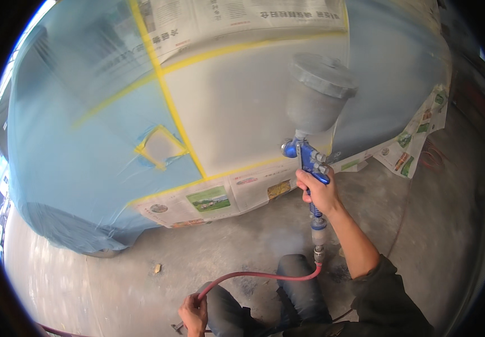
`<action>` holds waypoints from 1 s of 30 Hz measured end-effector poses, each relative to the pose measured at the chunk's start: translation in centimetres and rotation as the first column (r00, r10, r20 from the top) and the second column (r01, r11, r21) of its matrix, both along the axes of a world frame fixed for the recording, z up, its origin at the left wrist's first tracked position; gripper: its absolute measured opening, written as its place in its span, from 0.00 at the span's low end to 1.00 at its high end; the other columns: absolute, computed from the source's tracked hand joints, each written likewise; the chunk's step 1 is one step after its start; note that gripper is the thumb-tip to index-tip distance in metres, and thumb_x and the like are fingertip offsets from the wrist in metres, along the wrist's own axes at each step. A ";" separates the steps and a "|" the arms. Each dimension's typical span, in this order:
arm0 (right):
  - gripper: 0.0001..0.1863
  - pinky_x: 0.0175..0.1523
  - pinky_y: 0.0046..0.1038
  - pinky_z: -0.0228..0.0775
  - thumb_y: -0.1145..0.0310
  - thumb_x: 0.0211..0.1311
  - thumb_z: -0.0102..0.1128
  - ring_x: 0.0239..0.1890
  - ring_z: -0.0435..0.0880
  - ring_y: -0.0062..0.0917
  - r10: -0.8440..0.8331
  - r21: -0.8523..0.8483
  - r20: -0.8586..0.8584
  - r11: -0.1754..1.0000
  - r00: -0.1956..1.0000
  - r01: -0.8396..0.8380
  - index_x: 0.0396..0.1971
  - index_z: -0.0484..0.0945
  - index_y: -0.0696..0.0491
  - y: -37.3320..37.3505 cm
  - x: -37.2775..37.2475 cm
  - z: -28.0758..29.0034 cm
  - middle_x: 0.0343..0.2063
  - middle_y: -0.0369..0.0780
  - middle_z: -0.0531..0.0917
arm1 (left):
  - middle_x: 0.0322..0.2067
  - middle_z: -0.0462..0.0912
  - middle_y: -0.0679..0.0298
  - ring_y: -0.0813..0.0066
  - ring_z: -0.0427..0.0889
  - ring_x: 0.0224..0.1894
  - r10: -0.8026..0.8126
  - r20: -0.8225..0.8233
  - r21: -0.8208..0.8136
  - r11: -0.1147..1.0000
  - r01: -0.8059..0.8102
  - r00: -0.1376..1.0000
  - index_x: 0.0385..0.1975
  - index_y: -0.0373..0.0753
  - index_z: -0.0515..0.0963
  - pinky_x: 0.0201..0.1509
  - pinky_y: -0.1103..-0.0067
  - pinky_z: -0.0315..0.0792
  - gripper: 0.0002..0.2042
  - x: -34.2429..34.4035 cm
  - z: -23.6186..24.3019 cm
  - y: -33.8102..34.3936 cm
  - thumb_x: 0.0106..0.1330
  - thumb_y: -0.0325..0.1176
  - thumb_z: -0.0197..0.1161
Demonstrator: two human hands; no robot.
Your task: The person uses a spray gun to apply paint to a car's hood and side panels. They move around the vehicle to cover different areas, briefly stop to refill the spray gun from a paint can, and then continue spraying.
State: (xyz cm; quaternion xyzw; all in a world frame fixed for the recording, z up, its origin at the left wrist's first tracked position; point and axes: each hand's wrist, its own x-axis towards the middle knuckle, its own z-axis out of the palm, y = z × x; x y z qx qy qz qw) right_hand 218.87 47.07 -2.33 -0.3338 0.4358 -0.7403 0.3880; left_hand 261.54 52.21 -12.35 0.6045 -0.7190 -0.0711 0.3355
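My right hand [320,192] is wrapped round the grip of a blue spray gun [305,153], held up before a masked car. A grey, paint-coated cup [320,90] with a lid sits tilted on top of the gun. From the fitting at the gun's lower end, a red air hose [265,274] curves leftward to my left hand [194,313], whose fingers are closed round it near my knee. Behind the gun is a pale grey car panel [237,106], framed by yellow masking tape [166,92].
Blue plastic film [57,146] covers the car's left part. Newspaper sheets [248,191] are taped above and below the panel, and some hang loose at right. A small yellowish scrap [157,268] lies on the concrete floor [124,292]. Red cord [434,154] lies farther right.
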 end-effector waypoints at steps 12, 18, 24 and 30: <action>0.07 0.17 0.16 0.56 0.69 0.60 0.57 0.18 0.66 0.11 0.159 -0.024 -0.129 0.986 0.979 -0.164 0.27 0.71 0.55 -0.1 0.9 3.3 0.17 0.32 0.70 | 0.20 0.79 0.57 0.65 0.80 0.20 0.037 -0.014 -0.046 0.998 -0.037 0.999 0.24 0.36 0.79 0.26 0.75 0.72 0.05 -1.1 1.0 2.5 0.50 0.28 0.68; 0.06 0.15 0.15 0.56 0.71 0.60 0.56 0.19 0.69 0.13 -0.060 -0.005 -0.128 0.998 0.990 0.060 0.25 0.73 0.57 0.6 -3.2 3.2 0.17 0.34 0.71 | 0.20 0.78 0.55 0.63 0.78 0.20 -0.088 0.009 -0.029 0.996 0.088 0.996 0.27 0.34 0.79 0.26 0.74 0.71 0.06 -4.4 2.4 0.8 0.51 0.28 0.67; 0.07 0.15 0.17 0.56 0.70 0.58 0.56 0.17 0.67 0.13 -0.222 0.027 -0.143 0.973 0.965 0.228 0.23 0.73 0.56 3.0 -8.7 2.4 0.17 0.34 0.71 | 0.23 0.79 0.54 0.61 0.78 0.24 -0.216 0.062 0.049 0.976 0.213 0.974 0.31 0.35 0.79 0.30 0.72 0.71 0.07 -7.8 3.3 1.6 0.55 0.29 0.65; 0.10 0.15 0.18 0.58 0.69 0.58 0.56 0.17 0.67 0.13 -0.412 0.054 -0.172 0.903 0.895 0.426 0.38 0.72 0.57 4.3 -12.5 1.9 0.17 0.33 0.71 | 0.25 0.78 0.55 0.54 0.78 0.28 -0.247 0.058 0.099 0.965 0.241 0.967 0.34 0.39 0.79 0.33 0.67 0.72 0.08 -9.6 5.4 2.8 0.59 0.35 0.64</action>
